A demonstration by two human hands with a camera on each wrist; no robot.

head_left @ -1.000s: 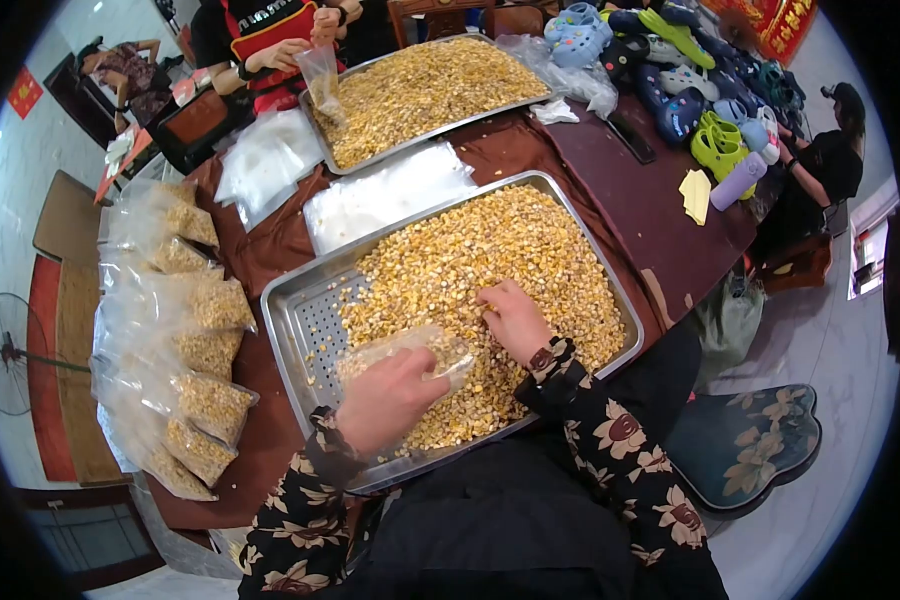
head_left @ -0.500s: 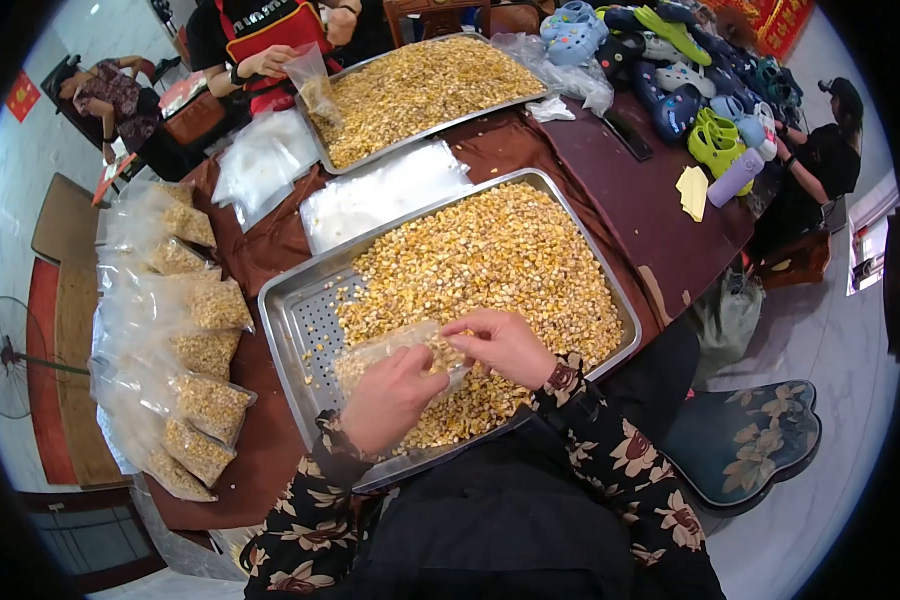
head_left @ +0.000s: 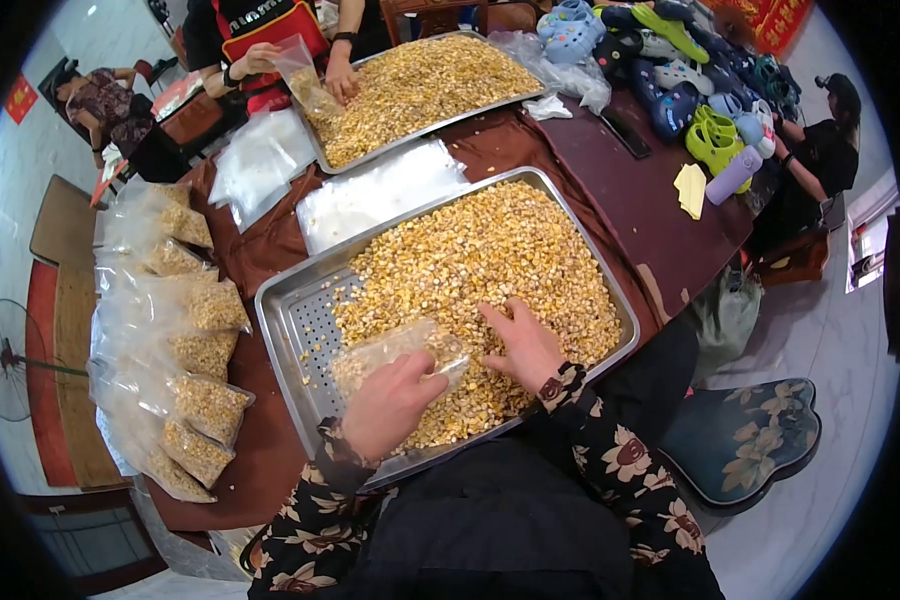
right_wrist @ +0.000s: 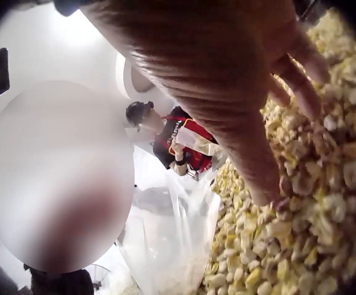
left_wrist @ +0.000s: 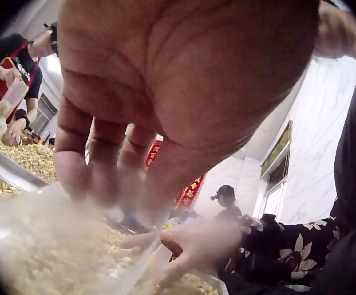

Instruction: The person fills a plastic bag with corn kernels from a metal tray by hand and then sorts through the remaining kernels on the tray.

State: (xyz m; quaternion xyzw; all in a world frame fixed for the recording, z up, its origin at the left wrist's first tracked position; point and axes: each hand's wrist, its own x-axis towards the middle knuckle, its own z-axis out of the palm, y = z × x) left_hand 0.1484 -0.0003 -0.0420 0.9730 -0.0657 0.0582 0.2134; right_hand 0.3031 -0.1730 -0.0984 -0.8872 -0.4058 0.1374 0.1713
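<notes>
In the head view a metal tray (head_left: 282,372) holds a heap of yellow corn kernels (head_left: 500,240). My left hand (head_left: 395,400) grips the upper edge of a clear plastic bag (head_left: 370,362) with kernels inside; the bag lies on its side on the heap. The left wrist view shows the fingers curled at the bag's edge (left_wrist: 61,246). My right hand (head_left: 525,345) is to the right of the bag's mouth, fingers spread and touching the kernels. In the right wrist view this hand (right_wrist: 252,104) has thumb and fingers apart on the kernels.
Filled bags (head_left: 210,400) stand in a row at the left. Flat empty bags (head_left: 375,195) lie behind my tray. Another person's hand reaches into a second tray (head_left: 430,130). Shoes (head_left: 715,140), a purple bottle (head_left: 733,172) and a phone (head_left: 625,133) sit at the right.
My right hand moved from the kernels to the bag's mouth, then back right onto the kernels with fingers spread. My left hand stayed on the bag. The person opposite lowered a hand into their tray.
</notes>
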